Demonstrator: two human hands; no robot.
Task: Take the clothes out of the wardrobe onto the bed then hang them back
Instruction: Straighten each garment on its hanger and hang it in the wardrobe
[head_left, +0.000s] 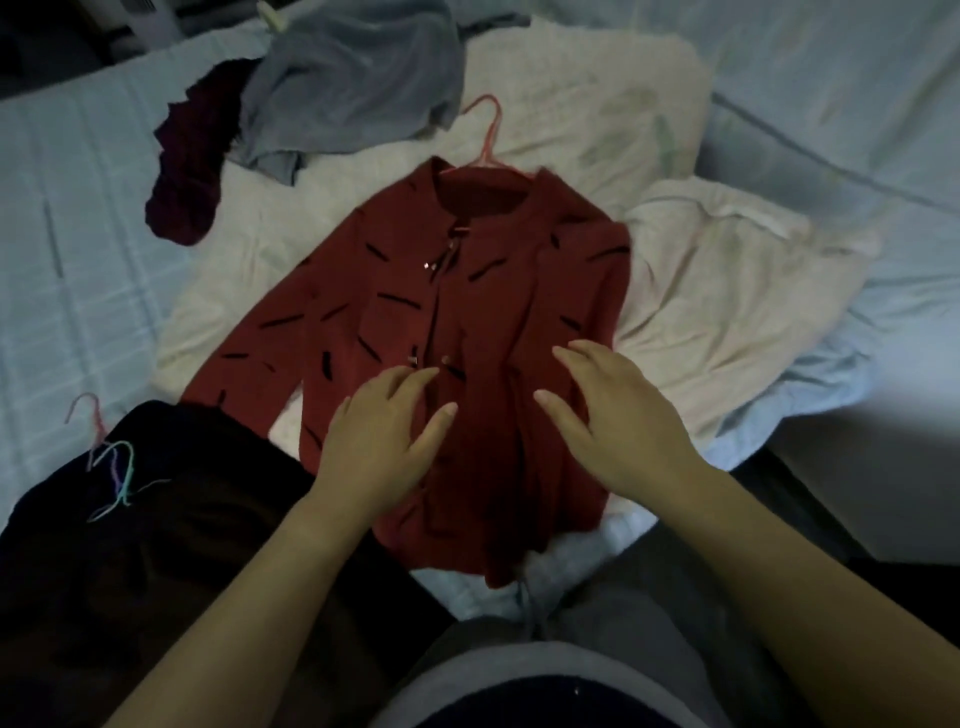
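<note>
**Figure.** A red long-sleeved shirt with black dash marks (498, 291) is lying flat, front upward, at the centre of the view. It is resting on a rumpled cream quilt (727, 291), which is covering the middle of a bed with a pale blue sheet (78, 234). The collar is pointing toward 12 o'clock. A pink plastic hanger (488, 132) is sitting inside the neck, its hook projecting past the collar onto the quilt.

The left hand (384, 436) is lying over the lower front of the shirt, at 7 o'clock from the shirt's middle. The right hand (618, 415) is lying over it at 5 o'clock. Both hands are showing straight, spread fingers and are gripping nothing. Whether the palms are pressing the cloth or hovering just above it cannot be told.

At 11 o'clock from the shirt, a crumpled grey garment (358, 78) is resting on the far part of the quilt. A dark maroon garment (187, 171) is touching it on its 8 o'clock side.

At 8 o'clock from the shirt, a black garment (171, 519) is lying on the bed, meeting the cuff of the nearer sleeve. It is bearing thin coloured strands (117, 478), and a second pink hanger hook (85, 415) is projecting from it.
</note>
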